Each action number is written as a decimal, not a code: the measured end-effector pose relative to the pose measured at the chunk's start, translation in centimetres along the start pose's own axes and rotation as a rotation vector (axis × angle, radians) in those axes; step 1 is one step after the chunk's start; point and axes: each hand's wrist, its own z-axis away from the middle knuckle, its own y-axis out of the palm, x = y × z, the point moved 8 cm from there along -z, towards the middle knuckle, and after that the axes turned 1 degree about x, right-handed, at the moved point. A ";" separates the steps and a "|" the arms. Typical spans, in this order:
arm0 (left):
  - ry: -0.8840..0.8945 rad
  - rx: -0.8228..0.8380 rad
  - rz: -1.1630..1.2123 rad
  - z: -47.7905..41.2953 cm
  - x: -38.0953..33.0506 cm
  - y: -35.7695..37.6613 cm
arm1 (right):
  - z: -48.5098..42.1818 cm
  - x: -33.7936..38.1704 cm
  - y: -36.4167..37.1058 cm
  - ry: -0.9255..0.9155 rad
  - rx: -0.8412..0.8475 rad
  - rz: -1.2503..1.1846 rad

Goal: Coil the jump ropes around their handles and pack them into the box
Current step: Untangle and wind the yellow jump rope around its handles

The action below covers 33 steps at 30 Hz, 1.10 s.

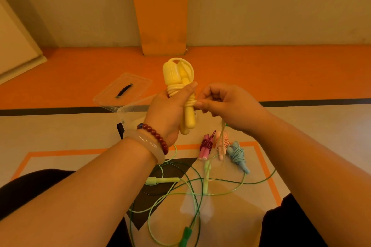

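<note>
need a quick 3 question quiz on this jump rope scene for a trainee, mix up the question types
1. True or false: the yellow jump rope is lying on the floor.
2. Multiple choice: which hand grips the yellow handles? A) left hand B) right hand C) neither
3. Short answer: how many already coiled ropes lie on the floor, and what colours are they?

Key
1. False. It is held up in both hands, its cord partly wound round the handles.
2. A. The right hand pinches the cord at the wrap.
3. Three: the pink rope, the peach rope and the blue rope. The green ropes lie loose and uncoiled.
</note>
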 end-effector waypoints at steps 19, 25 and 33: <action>-0.164 0.318 0.406 1.1 -0.9 1.9 | 0.3 -1.5 -0.3 0.109 0.005 -0.136; -0.070 0.178 0.318 0.3 -0.3 1.0 | 0.3 -0.5 1.6 0.055 -0.005 -0.083; -0.125 0.185 0.212 -0.1 0.5 0.9 | 0.4 -0.1 0.9 0.044 -0.078 -0.053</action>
